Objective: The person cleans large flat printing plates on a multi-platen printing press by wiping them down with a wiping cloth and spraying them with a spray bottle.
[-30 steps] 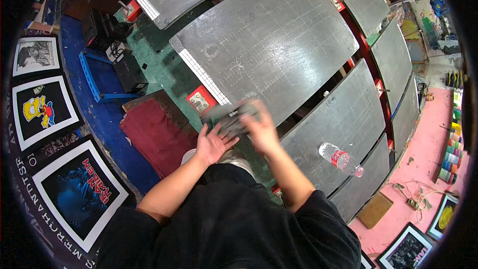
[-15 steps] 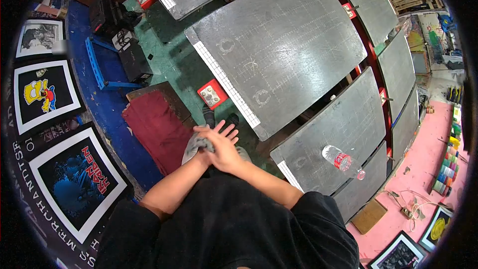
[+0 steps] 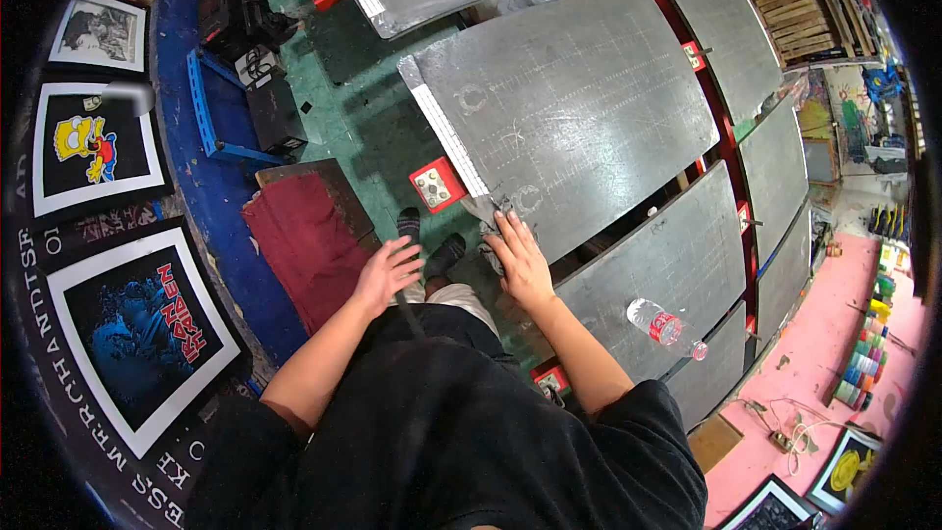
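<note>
My right hand (image 3: 523,260) lies with fingers stretched over the near corner of a grey metal-looking board (image 3: 579,108). Beneath that palm, a crumpled grey rag (image 3: 490,253) shows in part, pressed against the corner; the rest is hidden. A white strip with ruled marks (image 3: 446,137) runs along the board's left edge and ends close to my fingers. Over my lap, my left hand (image 3: 389,275) hangs in the air with its fingers apart and nothing in it.
A clear plastic bottle (image 3: 667,327) lies on the neighbouring board (image 3: 638,275). A maroon cloth (image 3: 299,245) covers a bench to the left. Red boxes (image 3: 437,185) sit by the boards. Framed prints (image 3: 147,339) line the left; paint jars (image 3: 859,363) stand on the pink surface at right.
My hands were together over my lap with the grey rag. They have parted: the right has moved with the rag onto the board's corner, while the left stays near my lap.
</note>
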`<action>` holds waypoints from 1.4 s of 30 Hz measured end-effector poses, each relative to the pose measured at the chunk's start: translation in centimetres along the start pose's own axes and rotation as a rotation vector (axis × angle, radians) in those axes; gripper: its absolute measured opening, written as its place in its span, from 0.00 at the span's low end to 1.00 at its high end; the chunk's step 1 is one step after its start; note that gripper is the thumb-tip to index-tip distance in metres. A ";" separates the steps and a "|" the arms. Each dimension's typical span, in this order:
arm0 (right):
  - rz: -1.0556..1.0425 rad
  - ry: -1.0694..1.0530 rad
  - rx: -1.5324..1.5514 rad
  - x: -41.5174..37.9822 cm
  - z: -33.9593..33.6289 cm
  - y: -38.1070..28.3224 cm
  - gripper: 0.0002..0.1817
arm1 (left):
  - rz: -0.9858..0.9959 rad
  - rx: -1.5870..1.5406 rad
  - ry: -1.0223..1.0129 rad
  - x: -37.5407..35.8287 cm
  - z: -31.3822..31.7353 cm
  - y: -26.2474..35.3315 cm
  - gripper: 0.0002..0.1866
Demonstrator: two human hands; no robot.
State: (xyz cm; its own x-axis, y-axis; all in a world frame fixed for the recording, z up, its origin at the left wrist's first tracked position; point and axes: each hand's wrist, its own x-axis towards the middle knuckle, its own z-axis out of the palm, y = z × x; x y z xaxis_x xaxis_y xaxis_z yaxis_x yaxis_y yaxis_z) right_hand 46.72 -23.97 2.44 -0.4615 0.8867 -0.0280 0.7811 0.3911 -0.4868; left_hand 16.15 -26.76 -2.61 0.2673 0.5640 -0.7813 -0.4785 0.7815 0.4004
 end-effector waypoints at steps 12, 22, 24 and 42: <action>-0.128 0.186 0.013 27.5 2.7 -0.9 0.31 | 0.155 0.453 0.612 -8.4 -18.5 4.4 0.28; -0.321 -0.062 0.637 28.9 1.7 -13.7 0.26 | 0.057 0.346 0.584 -12.1 -25.5 0.1 0.22; -0.253 -0.054 0.729 25.1 -0.9 -11.0 0.26 | 0.074 0.399 0.591 -12.3 -28.6 -3.1 0.19; 1.044 1.104 1.045 -3.2 -5.3 4.6 0.18 | 0.417 0.786 0.226 5.0 -15.6 13.7 0.17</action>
State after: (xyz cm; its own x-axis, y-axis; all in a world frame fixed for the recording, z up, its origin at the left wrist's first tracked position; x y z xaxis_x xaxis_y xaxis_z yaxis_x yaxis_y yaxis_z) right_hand 54.05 -23.65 4.92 0.7699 0.5453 -0.3316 -0.2136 -0.2693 -0.9391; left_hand -2.10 -17.42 -8.53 -0.0085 0.8399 -0.5427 0.2289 0.5299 0.8166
